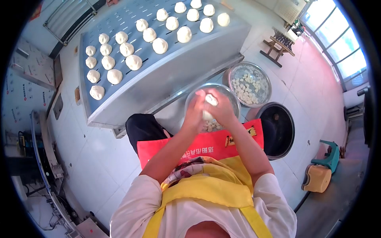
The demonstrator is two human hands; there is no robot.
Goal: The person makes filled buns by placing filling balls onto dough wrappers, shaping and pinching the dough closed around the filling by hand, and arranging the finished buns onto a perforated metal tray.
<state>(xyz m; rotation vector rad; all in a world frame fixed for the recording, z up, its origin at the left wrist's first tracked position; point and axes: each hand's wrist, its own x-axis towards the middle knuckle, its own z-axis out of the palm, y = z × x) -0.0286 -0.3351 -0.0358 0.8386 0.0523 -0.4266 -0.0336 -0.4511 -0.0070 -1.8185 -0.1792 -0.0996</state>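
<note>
Dough piece (211, 99), pale, one: above metal bowl (189, 99), between left hand (195, 110) and right hand (221, 108); both hands cupped around it. Probably light, soft, slightly tacky, easily dented; best taken around its sides with full palms.

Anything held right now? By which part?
A white dough lump, by its sides, between left hand and right hand; exact contact spots blurred.

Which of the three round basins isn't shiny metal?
The black basin, furthest right, beside the red-and-yellow apron. The front silvery basin and rear silvery basin are shiny metal, holding pale lumps.
</note>
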